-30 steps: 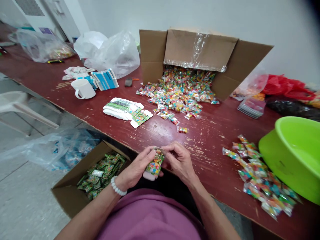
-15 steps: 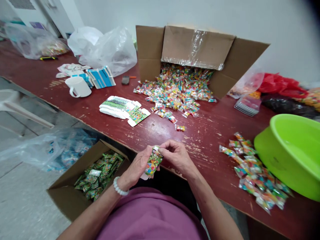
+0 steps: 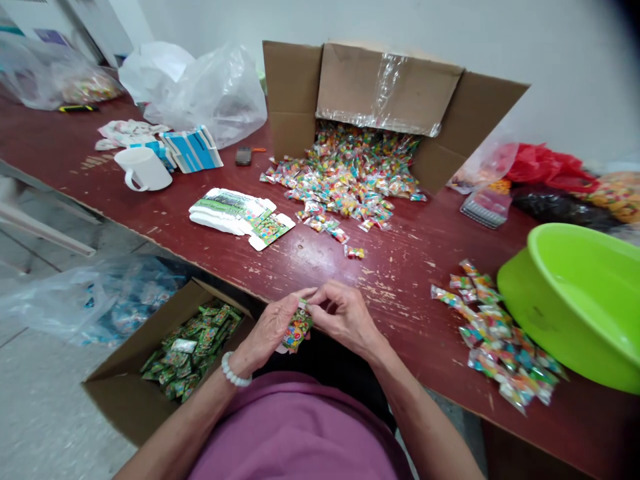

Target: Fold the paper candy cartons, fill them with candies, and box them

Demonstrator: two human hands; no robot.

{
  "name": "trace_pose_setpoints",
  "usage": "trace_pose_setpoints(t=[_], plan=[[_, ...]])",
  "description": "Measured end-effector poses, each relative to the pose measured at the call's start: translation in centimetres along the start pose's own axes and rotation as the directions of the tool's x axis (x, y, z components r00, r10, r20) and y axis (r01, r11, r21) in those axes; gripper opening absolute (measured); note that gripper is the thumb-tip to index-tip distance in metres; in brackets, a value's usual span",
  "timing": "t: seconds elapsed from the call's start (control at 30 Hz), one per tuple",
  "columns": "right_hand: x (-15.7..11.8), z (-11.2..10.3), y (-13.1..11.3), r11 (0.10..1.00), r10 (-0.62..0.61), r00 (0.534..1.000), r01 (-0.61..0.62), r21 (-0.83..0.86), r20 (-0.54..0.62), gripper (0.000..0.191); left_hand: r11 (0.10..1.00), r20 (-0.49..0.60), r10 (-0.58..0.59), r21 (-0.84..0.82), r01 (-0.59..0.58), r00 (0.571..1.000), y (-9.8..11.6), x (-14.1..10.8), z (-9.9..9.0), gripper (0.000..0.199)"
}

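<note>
A small printed green candy box [image 3: 299, 328] is held between my hands at the table's front edge. My left hand [image 3: 274, 325] is closed around its side, with a white flap showing at the lower end. At the upper end, the thumb and fingers of my right hand [image 3: 343, 313] pinch the top flap. Beyond them on the table lies a stack of flat printed cartons [image 3: 230, 212]. Wrapped candies [image 3: 350, 177] spill from a cardboard box [image 3: 387, 87] lying on its side at the back.
At right stands a green basin [image 3: 530, 293] beside a pile of wrapped candies [image 3: 500, 333]. Below left, an open carton [image 3: 115, 393] holds several green packets [image 3: 193, 350]. A white mug [image 3: 143, 170], plastic bags [image 3: 220, 93] and a red bag [image 3: 547, 167] are farther back.
My hands and the candy box have shifted slightly left in view. The right fingers have moved in closer over the box's top end. The whole scene has shifted a little left.
</note>
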State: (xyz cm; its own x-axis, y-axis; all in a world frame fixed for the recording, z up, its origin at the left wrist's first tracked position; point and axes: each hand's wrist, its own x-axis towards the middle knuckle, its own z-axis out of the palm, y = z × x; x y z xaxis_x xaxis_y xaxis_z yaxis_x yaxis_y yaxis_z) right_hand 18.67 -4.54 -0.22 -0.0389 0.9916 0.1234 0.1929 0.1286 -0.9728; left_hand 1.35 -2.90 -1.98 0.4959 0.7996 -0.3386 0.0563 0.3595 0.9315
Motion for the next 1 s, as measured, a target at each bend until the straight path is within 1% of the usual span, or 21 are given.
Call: trace_pose_setpoints(t=[0.03,0.1,0.17,0.3,0.33,0.4,0.5,0.57,0.63,0.67,0.73,0.77,0.8,0.83,0.87,0.9,0.93,1.0], plan=[[0.0,0.0,0.0,0.998,0.042,0.999,-0.042,0.05,0.012,0.011,1.0,0.008,0.004,0.007,-0.004,1.0,0.0,-0.1,0.0,0.072],[0.1,0.0,-0.1,0.967,0.146,0.988,-0.154,0.203,0.053,0.015,1.0,0.032,0.006,0.016,-0.007,0.999,0.2,-0.2,-0.1,0.072],[0.1,0.1,0.0,0.925,0.204,0.975,-0.22,0.311,0.086,0.018,1.0,0.052,0.005,0.013,-0.005,0.999,0.3,-0.3,0.0,0.073],[0.1,0.1,0.2,0.915,0.209,0.976,-0.219,0.34,0.066,0.025,1.0,0.053,0.009,0.016,-0.009,0.999,0.4,-0.3,0.0,0.074],[0.0,0.0,0.3,0.924,0.192,0.979,-0.202,0.326,0.062,0.026,1.0,0.047,0.01,0.017,-0.011,0.999,0.3,-0.3,-0.1,0.073],[-0.2,-0.3,0.2,0.957,0.121,0.99,-0.135,0.257,0.069,0.024,1.0,0.03,0.008,0.021,-0.009,1.0,0.1,-0.3,-0.2,0.072],[-0.8,-0.5,0.0,0.999,-0.045,0.992,0.043,0.02,0.117,0.019,1.0,0.001,-0.007,0.016,0.007,1.0,-0.1,-0.3,-0.1,0.068],[-1.1,-0.2,0.1,0.974,-0.153,0.98,0.171,-0.146,0.13,0.012,1.0,-0.028,0.023,-0.004,-0.023,0.999,-0.1,-0.1,0.2,0.061],[-1.0,0.1,0.5,0.933,-0.221,0.967,0.248,-0.259,0.129,0.008,0.997,-0.064,0.073,-0.029,-0.075,0.995,-0.1,0.1,0.5,0.053],[-0.7,0.2,0.8,0.919,-0.235,0.962,0.266,-0.289,0.138,0.008,0.996,-0.069,0.071,-0.047,-0.074,0.995,-0.1,0.2,0.6,0.05],[0.4,-0.4,1.7,0.918,-0.218,0.963,0.258,-0.303,0.159,0.012,0.994,-0.035,-0.004,-0.107,0.0,0.999,0.0,0.5,0.7,0.05],[1.3,-1.1,2.3,0.923,-0.196,0.97,0.231,-0.307,0.142,0.014,0.988,-0.007,-0.049,-0.15,0.048,0.999,0.2,0.6,0.6,0.051],[2.2,-2.0,2.9,0.929,-0.164,0.981,0.187,-0.32,0.099,0.016,0.978,0.018,-0.076,-0.193,0.078,0.997,0.3,0.7,0.4,0.05],[3.3,-3.2,3.6,0.923,-0.135,0.991,0.125,-0.363,-0.002,0.018,0.969,0.031,-0.079,-0.231,0.084,0.996,0.5,0.7,0.1,0.048],[4.4,-4.5,4.3,0.894,-0.109,0.985,0.037,-0.446,-0.135,0.018,0.963,0.031,-0.067,-0.258,0.072,0.997,0.6,0.8,-0.2,0.045],[5.4,-5.8,5.0,0.844,-0.069,0.966,-0.077,-0.531,-0.25,0.02,0.96,0.025,-0.052,-0.273,0.057,0.998,0.7,0.7,-0.6,0.042],[6.4,-7.0,5.7,0.821,-0.044,0.952,-0.139,-0.554,-0.304,0.022,0.96,0.022,-0.045,-0.276,0.05,0.999,0.7,0.7,-0.9,0.04],[7.8,-8.8,6.9,0.792,0.006,0.931,-0.227,-0.567,-0.364,0.02,0.963,0.022,-0.056,-0.262,0.06,0.998,0.4,0.5,-1.7,0.04]])
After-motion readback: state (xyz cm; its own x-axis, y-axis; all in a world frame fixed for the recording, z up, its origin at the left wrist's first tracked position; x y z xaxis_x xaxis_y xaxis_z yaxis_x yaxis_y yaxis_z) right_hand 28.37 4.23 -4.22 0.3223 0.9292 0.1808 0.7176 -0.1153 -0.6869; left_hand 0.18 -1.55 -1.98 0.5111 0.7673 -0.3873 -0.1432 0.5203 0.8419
